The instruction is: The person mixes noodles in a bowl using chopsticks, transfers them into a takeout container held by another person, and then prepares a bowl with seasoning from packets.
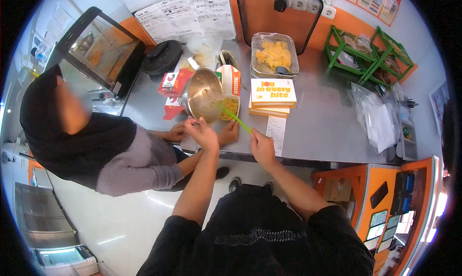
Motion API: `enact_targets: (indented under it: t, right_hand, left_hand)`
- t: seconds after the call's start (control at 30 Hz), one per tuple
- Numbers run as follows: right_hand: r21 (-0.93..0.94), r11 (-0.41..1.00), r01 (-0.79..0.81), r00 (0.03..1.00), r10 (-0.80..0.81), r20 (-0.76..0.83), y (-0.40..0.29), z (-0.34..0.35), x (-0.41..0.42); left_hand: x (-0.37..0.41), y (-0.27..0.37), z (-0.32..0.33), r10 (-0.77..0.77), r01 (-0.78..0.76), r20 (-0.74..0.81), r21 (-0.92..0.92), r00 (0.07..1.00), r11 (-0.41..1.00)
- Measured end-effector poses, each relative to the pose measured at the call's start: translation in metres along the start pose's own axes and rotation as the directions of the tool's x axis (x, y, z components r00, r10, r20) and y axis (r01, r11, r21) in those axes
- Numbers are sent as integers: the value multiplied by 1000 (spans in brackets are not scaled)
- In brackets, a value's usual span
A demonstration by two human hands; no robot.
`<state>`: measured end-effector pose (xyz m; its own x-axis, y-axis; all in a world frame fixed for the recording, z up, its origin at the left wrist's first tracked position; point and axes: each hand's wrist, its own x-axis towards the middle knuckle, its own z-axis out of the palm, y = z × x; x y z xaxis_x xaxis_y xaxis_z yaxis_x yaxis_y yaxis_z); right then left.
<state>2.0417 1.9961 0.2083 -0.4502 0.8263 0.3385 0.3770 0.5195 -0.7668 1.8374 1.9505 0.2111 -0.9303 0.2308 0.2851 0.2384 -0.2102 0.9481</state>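
My left hand grips the near rim of a steel mixing bowl, which is tipped towards the right. Brownish residue coats the inside of the bowl. In my right hand is the handle of a bright green utensil; its tip reaches the bowl's right rim, and its head is hard to make out. Under that rim stands an open paper food box with noodles in it. A co-worker's hand is at the near side of the box.
The co-worker stands close on my left. Red boxes are behind the bowl. Right of the noodles are stacked white-and-orange boxes, a paper receipt and a plastic-covered container of yellow food. A glass display warmer stands back left.
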Motion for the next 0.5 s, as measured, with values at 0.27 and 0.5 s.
enact_targets:
  t: [0.27, 0.5]
  right_hand:
    - [241, 969, -53, 997, 39, 63, -12, -4, -6]
    - [134, 991, 17, 996, -5, -88, -3, -4, 5]
  left_hand:
    - [-2, 6, -1, -47, 46, -12, -63, 999, 997]
    - [-8, 46, 11, -231, 225, 3, -243, 973, 944]
